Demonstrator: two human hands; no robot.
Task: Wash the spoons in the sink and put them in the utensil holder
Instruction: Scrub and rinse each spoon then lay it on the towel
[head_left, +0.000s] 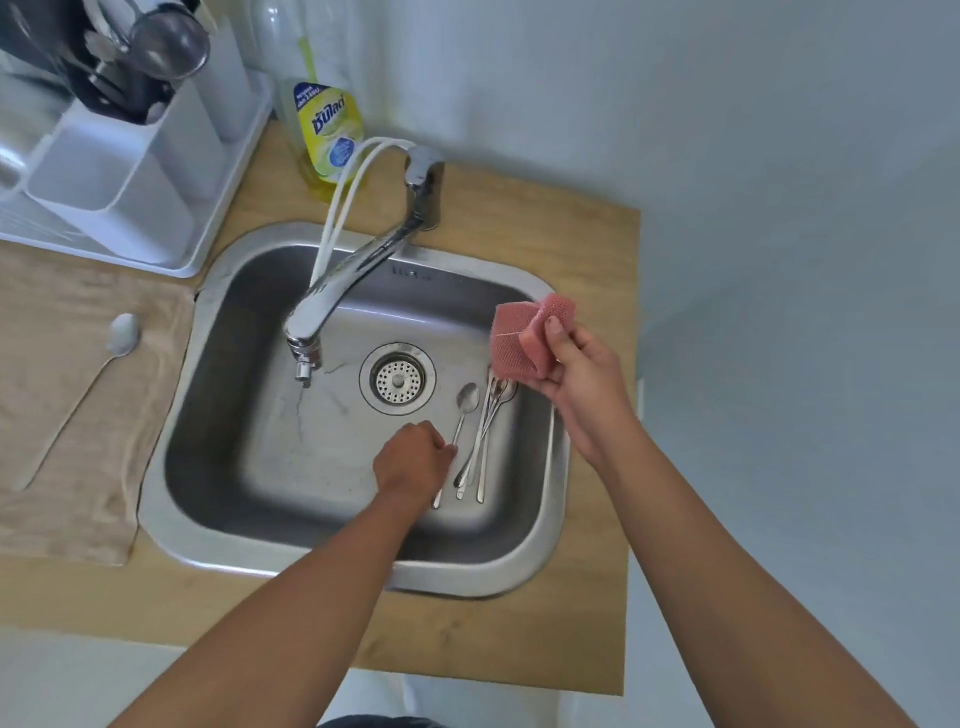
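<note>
Down in the sink (249, 332), the left hand (413, 457) pinches one spoon's (464, 410) handle; more spoons (491, 415) lie just right of it. Above them, the right hand (582, 382) grips a pink sponge (524, 338).

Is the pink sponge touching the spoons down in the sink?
Apart. The head view shows the right hand holding the pink sponge up above the sink, while the spoons lie on its bottom.
</note>
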